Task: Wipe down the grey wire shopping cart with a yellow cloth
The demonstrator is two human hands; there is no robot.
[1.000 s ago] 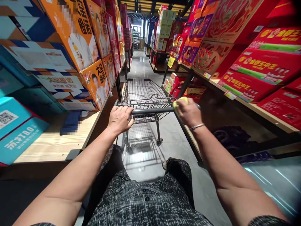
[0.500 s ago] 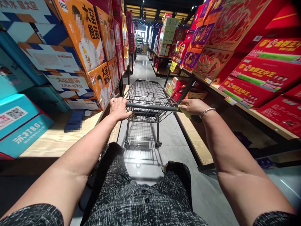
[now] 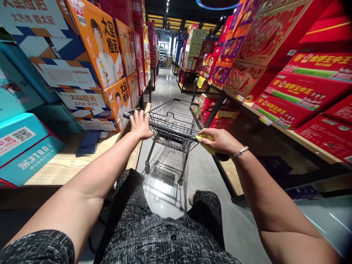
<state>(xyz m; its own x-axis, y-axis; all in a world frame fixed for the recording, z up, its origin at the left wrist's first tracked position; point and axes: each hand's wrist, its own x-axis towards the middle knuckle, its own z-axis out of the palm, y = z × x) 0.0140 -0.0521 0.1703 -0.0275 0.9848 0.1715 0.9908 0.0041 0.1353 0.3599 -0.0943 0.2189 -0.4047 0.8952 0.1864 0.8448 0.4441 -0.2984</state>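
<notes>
A black wire shopping cart (image 3: 176, 119) stands in the aisle in front of me, turned slightly to the right, its basket empty. My left hand (image 3: 140, 124) rests on the left part of the cart's handle bar (image 3: 165, 128) with the fingers stretched forward over it. My right hand (image 3: 220, 141) is closed round the right end of the bar, with a yellow cloth (image 3: 206, 141) pressed between palm and bar. A silver bracelet (image 3: 239, 152) circles my right wrist.
Wooden shelves line both sides of a glossy grey aisle. Orange, blue and teal boxes (image 3: 107, 55) are stacked on the left, red gift boxes (image 3: 297, 91) on the right. The right shelf's low wooden edge (image 3: 231, 176) lies close beside the cart's wheels. More stacked goods stand far down the aisle.
The cart has swung so its handle tilts, left end farther and right end nearer. My left hand's fingers have loosened and stretched over the bar. My right hand has drawn back and down with the cloth.
</notes>
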